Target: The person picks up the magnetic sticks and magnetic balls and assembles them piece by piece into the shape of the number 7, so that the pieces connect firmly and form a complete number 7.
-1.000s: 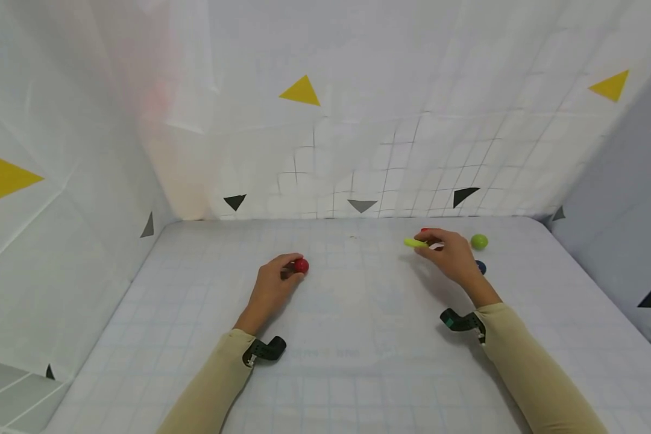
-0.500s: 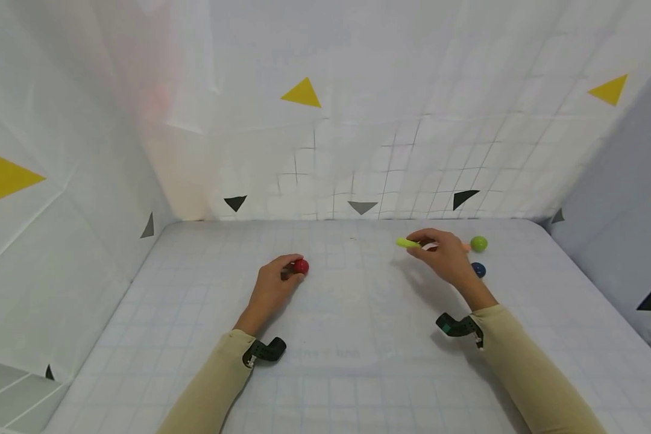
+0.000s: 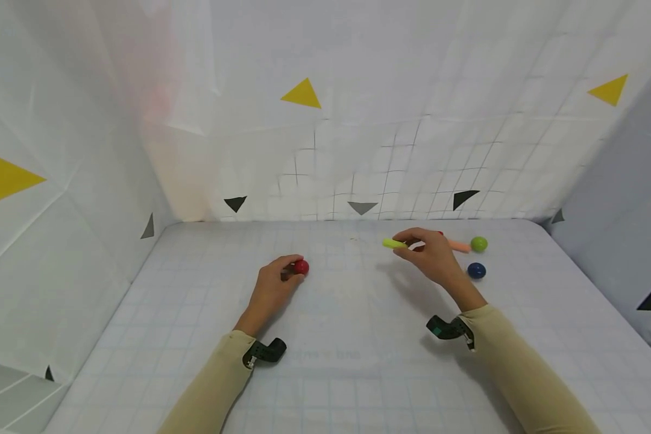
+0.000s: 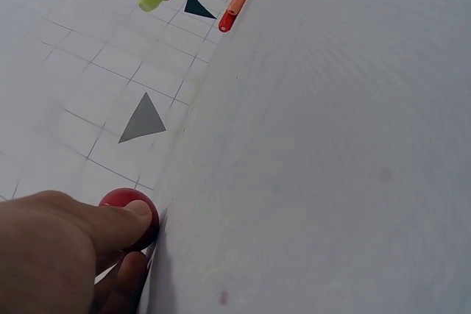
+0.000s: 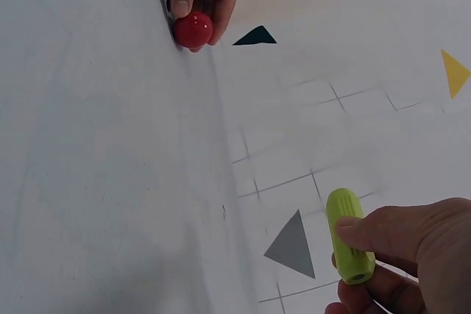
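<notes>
Yellow-green stick (image 3: 390,243), pinched by your right hand (image 3: 433,258): in the head view it lies between 2 and 3 o'clock from the red ball (image 3: 302,267) your left hand (image 3: 270,290) pinches, axis roughly 9-to-3. Orange stick (image 3: 460,246), green ball (image 3: 479,244) and blue ball (image 3: 476,270) sit around 3 o'clock past your right hand. Left wrist: stick at 12 o'clock from ball. Right wrist: ball at 11.

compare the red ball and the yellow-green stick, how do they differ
Shape: the red ball is round, while the yellow-green stick is long and narrow.
Colour: the ball is red, the stick yellow-green.
Pose: the ball appears to rest on the table, while the stick is held above it.
Shared: each is pinched, the ball in the left grip, the stick in the right grip.
</notes>
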Motion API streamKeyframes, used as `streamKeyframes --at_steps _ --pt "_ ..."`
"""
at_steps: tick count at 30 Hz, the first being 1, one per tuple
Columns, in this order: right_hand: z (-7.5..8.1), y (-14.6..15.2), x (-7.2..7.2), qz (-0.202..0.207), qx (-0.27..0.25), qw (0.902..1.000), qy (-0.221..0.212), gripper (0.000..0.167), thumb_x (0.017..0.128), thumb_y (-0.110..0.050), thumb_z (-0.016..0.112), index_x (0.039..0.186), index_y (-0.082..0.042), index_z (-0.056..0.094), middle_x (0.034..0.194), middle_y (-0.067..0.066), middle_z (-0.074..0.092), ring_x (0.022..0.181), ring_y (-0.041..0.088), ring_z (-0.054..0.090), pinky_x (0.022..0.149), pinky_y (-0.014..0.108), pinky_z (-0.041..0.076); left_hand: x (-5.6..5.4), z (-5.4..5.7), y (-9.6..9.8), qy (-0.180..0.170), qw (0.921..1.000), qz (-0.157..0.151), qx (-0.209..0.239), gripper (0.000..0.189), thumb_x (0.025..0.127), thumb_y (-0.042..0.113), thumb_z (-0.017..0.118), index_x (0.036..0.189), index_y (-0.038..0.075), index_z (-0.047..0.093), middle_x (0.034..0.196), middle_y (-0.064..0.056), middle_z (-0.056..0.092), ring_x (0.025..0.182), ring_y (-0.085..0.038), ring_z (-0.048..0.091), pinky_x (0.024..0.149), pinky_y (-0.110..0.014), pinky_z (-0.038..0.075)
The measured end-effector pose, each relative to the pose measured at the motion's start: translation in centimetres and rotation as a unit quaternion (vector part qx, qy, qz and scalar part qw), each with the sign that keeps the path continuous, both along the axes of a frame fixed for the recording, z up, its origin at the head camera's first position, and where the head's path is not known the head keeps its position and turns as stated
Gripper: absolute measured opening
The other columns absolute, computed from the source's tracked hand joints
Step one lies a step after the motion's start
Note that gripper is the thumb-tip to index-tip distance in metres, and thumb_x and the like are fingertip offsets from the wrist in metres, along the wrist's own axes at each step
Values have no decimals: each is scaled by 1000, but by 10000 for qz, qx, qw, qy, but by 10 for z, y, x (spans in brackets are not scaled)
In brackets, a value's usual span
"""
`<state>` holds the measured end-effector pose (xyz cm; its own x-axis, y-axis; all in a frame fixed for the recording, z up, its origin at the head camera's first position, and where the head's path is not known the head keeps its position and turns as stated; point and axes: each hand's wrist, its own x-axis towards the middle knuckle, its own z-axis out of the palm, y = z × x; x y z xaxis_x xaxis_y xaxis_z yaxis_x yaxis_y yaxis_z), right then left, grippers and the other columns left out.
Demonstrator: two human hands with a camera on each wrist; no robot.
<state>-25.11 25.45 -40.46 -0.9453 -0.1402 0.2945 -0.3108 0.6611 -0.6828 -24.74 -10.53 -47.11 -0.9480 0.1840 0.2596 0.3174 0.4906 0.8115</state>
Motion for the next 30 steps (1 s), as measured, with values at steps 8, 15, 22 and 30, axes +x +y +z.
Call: streamKeyframes --at_steps 8,15,22,30 --pt "3 -15 1 48 -32 10000 -5 23 92 -8 81 114 -6 76 110 7 73 101 26 63 84 45 56 0 0 0 31 10000 26 -42 42 93 4 79 133 10 69 121 -8 70 105 -23 67 93 -40 54" --pt "6 -27 0 165 -115 9997 -99 24 92 -9 81 116 -7 76 111 7 72 102 26 63 86 43 56 -1 0 0 25 10000 -6 -67 42 93 4 78 134 9 69 119 -7 70 105 -22 66 93 -39 54" --pt "9 -38 -2 252 -151 9996 -45 23 92 -9 81 114 -7 77 110 6 72 100 25 63 85 43 56 -1 0 0 9 10000 -9 -40 42 94 4 77 134 10 68 119 -6 70 105 -22 66 93 -39 54" --pt "6 -52 -5 417 -241 9988 -68 22 92 -8 81 114 -7 77 110 6 72 100 26 63 84 40 57 -1 0 0 -103 9999 23 -64 42 95 4 77 135 10 68 119 -6 70 105 -22 65 93 -39 54"
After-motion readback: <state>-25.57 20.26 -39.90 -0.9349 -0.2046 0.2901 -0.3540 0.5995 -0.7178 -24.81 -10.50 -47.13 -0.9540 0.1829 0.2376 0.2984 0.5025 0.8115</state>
